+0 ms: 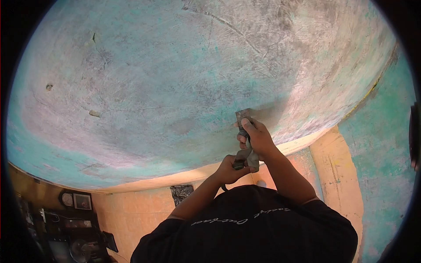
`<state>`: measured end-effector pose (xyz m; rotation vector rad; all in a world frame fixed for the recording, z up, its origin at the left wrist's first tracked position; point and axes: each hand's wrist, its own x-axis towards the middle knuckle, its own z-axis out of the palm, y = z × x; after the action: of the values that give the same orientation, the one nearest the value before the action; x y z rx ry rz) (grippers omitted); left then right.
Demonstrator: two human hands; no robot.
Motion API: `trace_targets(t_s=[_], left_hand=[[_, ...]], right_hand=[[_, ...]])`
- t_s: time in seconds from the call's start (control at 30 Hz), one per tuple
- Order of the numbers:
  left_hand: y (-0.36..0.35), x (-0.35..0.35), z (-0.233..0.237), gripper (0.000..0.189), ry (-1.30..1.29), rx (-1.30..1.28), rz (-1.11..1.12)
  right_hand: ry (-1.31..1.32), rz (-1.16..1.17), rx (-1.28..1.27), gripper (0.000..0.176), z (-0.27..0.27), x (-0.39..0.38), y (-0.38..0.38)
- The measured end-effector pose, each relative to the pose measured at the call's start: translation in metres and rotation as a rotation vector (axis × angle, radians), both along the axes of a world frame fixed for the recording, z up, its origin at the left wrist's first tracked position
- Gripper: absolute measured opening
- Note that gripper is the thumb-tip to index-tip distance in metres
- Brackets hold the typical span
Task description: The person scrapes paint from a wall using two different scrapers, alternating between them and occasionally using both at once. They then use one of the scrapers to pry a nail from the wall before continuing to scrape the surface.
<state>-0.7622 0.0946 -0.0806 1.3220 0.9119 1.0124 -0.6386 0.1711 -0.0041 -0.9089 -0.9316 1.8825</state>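
Note:
My right hand (259,136) is closed round a dark, flat piece (242,115) with a squared end, its thumb pressed on top. A crumpled grey-green strip (252,158) hangs below that hand. Just lower and to the left, my left hand (231,171) pinches the lower part of this strip, beside a darker fold. Both hands are in front of a large blue-green surface (166,87) with grey and pale patches. Whether the flat piece touches the surface cannot be told. Parts of the fingers are hidden behind the held material.
The painted surface has cracks and small holes (94,113). An orange wall (136,210) runs below it, with a dark plastic sheet (181,193). At the lower left are dark shelves with a framed picture (82,201) and a fan (80,250). A green wall (381,153) stands right.

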Motion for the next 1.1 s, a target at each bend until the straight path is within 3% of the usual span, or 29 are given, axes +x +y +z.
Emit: trace_targets(t_s=[0.2, 0.4, 0.6, 0.7, 1.0, 1.1], left_hand=[[0.010, -0.012, 0.009, 0.018, 0.201, -0.033, -0.147], [0.009, -0.011, 0.004, 0.017, 0.069, 0.040, -0.120], [0.016, -0.015, -0.002, 0.027, 0.232, -0.023, -0.203], [0.007, -0.008, -0.005, 0.028, 0.071, -0.026, -0.113], [0.015, -0.007, -0.009, 0.031, 0.184, -0.030, -0.201], [0.014, -0.005, -0.009, 0.031, 0.118, -0.039, -0.107]], right_hand=[[0.009, 0.021, -0.015, 0.031, -0.004, 0.003, -0.001], [-0.009, 0.005, -0.029, 0.033, 0.004, 0.001, -0.002], [-0.030, 0.021, -0.029, 0.033, 0.000, 0.005, -0.002], [-0.038, 0.021, -0.006, 0.034, 0.000, 0.002, 0.000], [-0.046, 0.105, -0.009, 0.036, -0.006, 0.010, 0.003], [-0.049, 0.148, 0.062, 0.037, -0.003, 0.011, 0.009]])
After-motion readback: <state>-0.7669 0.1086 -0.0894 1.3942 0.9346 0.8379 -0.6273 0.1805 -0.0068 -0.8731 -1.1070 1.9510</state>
